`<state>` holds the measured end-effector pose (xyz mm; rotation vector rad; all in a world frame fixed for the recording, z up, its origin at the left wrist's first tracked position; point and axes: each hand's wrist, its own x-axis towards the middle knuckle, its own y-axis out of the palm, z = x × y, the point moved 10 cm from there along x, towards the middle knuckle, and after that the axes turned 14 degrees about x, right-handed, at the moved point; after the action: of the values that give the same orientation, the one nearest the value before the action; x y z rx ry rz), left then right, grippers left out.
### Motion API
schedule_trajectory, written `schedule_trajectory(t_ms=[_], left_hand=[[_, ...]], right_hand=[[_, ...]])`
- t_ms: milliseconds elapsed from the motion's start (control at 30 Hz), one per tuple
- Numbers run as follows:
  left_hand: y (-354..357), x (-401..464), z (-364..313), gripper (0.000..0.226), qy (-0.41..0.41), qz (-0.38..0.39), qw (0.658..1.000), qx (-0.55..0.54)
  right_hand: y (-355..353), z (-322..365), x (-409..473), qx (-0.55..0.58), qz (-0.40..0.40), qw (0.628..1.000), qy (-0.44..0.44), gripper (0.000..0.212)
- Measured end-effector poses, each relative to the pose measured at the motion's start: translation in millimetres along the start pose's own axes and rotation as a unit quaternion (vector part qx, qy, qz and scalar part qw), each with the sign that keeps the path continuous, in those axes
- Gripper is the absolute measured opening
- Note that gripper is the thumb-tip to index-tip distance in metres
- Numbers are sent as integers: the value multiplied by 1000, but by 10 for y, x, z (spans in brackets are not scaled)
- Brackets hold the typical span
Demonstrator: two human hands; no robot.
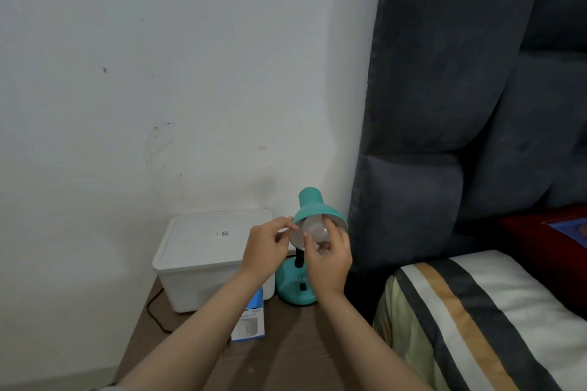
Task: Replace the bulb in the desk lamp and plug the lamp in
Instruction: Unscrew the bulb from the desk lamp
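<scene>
A teal desk lamp (313, 205) stands on the brown bedside table (286, 336), its shade tilted toward me. A white round bulb (314, 229) sits in the mouth of the shade. My right hand (328, 259) has its fingers wrapped around the bulb from below. My left hand (268, 247) pinches the left rim of the shade. The lamp's round base (293, 290) shows between my wrists. A blue and white bulb box (249, 324) lies on the table under my left forearm. A black cord (155, 314) runs along the table's left edge.
A white lidded plastic box (203, 251) stands against the wall left of the lamp. A dark grey padded headboard (460, 105) rises on the right. A striped pillow (476, 320) lies at the lower right, with a red cushion (540, 232) behind it.
</scene>
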<state>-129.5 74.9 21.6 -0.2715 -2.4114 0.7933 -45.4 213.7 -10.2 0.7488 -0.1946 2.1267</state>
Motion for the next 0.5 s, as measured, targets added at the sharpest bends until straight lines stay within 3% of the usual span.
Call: schedule_trajectory(t_ms=[200, 367, 500], left_hand=[[-17, 6, 7, 22, 2, 1, 1000, 7], [-4, 12, 12, 21, 4, -3, 1000, 15], [-10, -2, 11, 21, -3, -5, 1000, 9]], right_hand=[[26, 10, -19, -14, 35, 999, -7, 43], [-46, -49, -90, 24, -20, 999, 30, 57], [-5, 16, -50, 16, -5, 1000, 17, 46]])
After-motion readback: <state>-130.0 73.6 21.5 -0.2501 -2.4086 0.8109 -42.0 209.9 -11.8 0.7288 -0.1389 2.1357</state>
